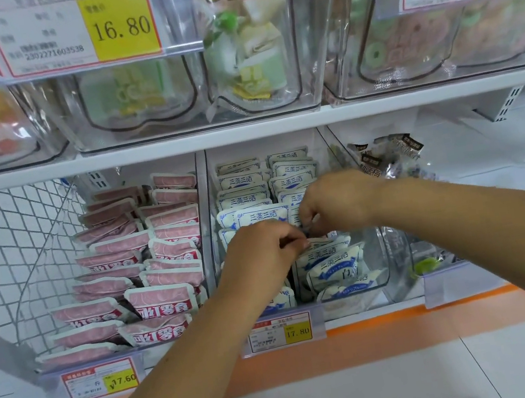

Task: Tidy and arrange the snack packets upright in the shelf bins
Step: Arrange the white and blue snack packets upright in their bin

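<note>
Both my hands reach into the middle clear bin (379, 248) on the lower shelf, which holds white-and-blue snack packets (332, 269) in two rows. My left hand (260, 254) has curled fingers that pinch the top edge of a packet in the middle of the bin. Just right of it, my right hand (334, 202) also pinches a packet top, fingers bent downward. The two hands almost touch. Packets at the back (241, 181) stand upright; those at the front right lean forward. What lies directly under the hands is hidden.
The left bin (202, 209) holds pink packets (159, 299), mostly upright in two rows. A right bin (447, 275) holds dark-labelled packets (386, 157). A wire mesh panel (2, 249) stands at far left. Large clear bins (197, 105) fill the upper shelf. Price tags (280, 333) line the shelf edge.
</note>
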### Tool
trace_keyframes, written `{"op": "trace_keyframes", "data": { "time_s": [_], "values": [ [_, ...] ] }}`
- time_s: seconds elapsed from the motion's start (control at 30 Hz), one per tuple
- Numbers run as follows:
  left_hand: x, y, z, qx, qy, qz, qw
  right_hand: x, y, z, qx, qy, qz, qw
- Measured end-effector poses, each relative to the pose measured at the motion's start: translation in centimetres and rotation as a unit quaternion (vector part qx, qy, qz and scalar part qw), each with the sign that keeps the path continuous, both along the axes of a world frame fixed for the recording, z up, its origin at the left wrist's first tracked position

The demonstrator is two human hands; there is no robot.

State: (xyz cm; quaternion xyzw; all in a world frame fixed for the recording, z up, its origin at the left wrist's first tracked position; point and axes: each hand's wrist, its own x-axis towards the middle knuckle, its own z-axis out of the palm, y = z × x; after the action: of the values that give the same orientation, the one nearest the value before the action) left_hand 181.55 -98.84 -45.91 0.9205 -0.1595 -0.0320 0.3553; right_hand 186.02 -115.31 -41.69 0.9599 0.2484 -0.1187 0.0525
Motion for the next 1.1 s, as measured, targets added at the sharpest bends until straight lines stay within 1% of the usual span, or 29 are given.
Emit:
{"op": "trace_keyframes", "data": {
  "time_s": [0.07, 0.1, 0.13, 0.17, 0.2, 0.23, 0.27, 0.3, 0.33, 0.37, 0.43, 0.53, 0.6, 0.67, 0.77, 0.8, 0.87, 0.93, 1.03, 1.1],
  "values": [
    [0.0, 0.2, 0.2, -0.020, 0.013, -0.008, 1.000, 0.3, -0.5, 0.4, 0.012, 0.033, -0.018, 0.999],
    [-0.2, 0.3, 0.5, -0.019, 0.002, -0.014, 1.000, 0.3, -0.9, 0.7, 0.049, 0.044, -0.032, 0.997],
    [-0.3, 0.5, 0.7, 0.004, -0.036, -0.014, 0.999, 0.4, -1.4, 1.0, 0.092, 0.040, -0.046, 0.994],
    [-0.4, 0.7, 1.0, 0.054, -0.092, -0.016, 0.994, 0.5, -1.7, 1.2, 0.118, 0.020, -0.048, 0.992],
    [-0.5, 0.9, 1.3, 0.121, -0.137, -0.028, 0.983, 0.5, -1.8, 1.3, 0.113, -0.006, -0.040, 0.993],
    [-0.7, 1.0, 1.5, 0.186, -0.151, -0.052, 0.969, 0.5, -1.8, 1.2, 0.084, -0.032, -0.032, 0.995],
    [-0.8, 1.1, 1.4, 0.235, -0.136, -0.079, 0.959, 0.7, -1.5, 0.9, 0.045, -0.050, -0.026, 0.997],
    [-0.9, 1.1, 1.4, 0.270, -0.103, -0.097, 0.953, 0.9, -1.1, 0.6, 0.009, -0.058, -0.025, 0.998],
    [-0.9, 1.3, 1.4, 0.289, -0.075, -0.103, 0.949, 1.3, -0.6, 0.2, -0.018, -0.059, -0.024, 0.998],
    [-1.0, 1.5, 1.4, 0.296, -0.063, -0.103, 0.948, 1.5, -0.3, 0.1, -0.031, -0.060, -0.019, 0.998],
    [-1.1, 1.8, 1.6, 0.298, -0.073, -0.102, 0.946, 1.6, -0.7, 0.0, -0.041, -0.064, -0.017, 0.997],
    [-1.3, 2.7, 1.9, 0.314, -0.098, -0.108, 0.938, 1.5, -1.7, -0.5, -0.042, -0.121, -0.026, 0.991],
    [-1.5, 3.0, 1.9, 0.314, -0.105, -0.114, 0.937, 1.5, -1.5, -0.8, -0.034, -0.125, -0.025, 0.991],
    [-1.6, 3.2, 2.1, 0.299, -0.099, -0.114, 0.942, 1.3, -1.4, -0.5, 0.023, -0.094, -0.028, 0.995],
    [-1.8, 3.8, 2.5, 0.242, -0.083, -0.113, 0.960, -1.0, -1.7, 1.2, 0.153, -0.118, -0.029, 0.981],
    [-1.8, 3.8, 2.5, 0.224, -0.085, -0.117, 0.964, -2.2, -1.9, 1.8, 0.161, -0.112, -0.018, 0.980],
    [-2.1, 3.6, 2.4, 0.215, -0.101, -0.128, 0.963, -5.0, -1.7, 2.3, 0.101, -0.075, -0.002, 0.992],
    [-2.4, 3.1, 2.3, 0.253, -0.112, -0.138, 0.951, -6.3, -1.4, 1.5, 0.030, -0.075, -0.008, 0.997],
    [-2.9, 3.0, 2.1, 0.302, -0.101, -0.132, 0.939, -6.3, -1.8, -0.2, 0.016, -0.145, -0.041, 0.988],
    [-3.0, 3.2, 2.4, 0.299, -0.093, -0.132, 0.941, -6.2, -2.1, -0.4, 0.008, -0.158, -0.054, 0.986]
  ]
}}
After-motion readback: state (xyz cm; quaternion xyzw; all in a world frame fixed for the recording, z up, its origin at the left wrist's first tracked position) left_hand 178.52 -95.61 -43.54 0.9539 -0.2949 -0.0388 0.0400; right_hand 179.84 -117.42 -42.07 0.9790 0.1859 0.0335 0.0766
